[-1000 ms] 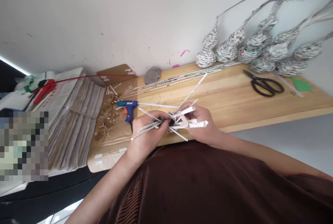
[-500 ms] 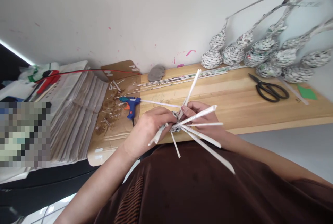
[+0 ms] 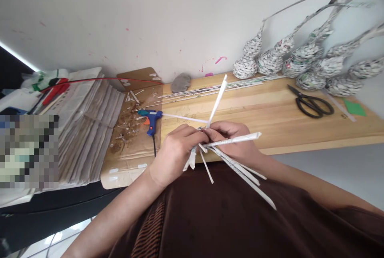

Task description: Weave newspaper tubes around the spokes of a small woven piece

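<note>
Rolled newspaper strips (image 3: 234, 140) fan out from a small woven piece held between my two hands, just over the table's front edge. My left hand (image 3: 180, 146) is closed on the woven piece, with a few strip ends poking out below its fingers. My right hand (image 3: 232, 136) pinches strips close to the centre, its fingertips meeting those of the left. One strip (image 3: 218, 100) points up and away, while several others spread right and down toward my lap. Fingers cover most of the woven centre.
A blue glue gun (image 3: 153, 122) lies on scrap-strewn cardboard (image 3: 129, 158) at left, beside stacked paper (image 3: 90, 130). Long paper rods (image 3: 210, 90) and a grey lump (image 3: 181, 83) lie at the back. Black scissors (image 3: 312, 104) and several woven gourd shapes (image 3: 270, 62) are at right.
My right fingers have closed in against the left hand at the centre, covering the woven part more. The strips on the right have swung lower, and the upright one has tilted slightly left.
</note>
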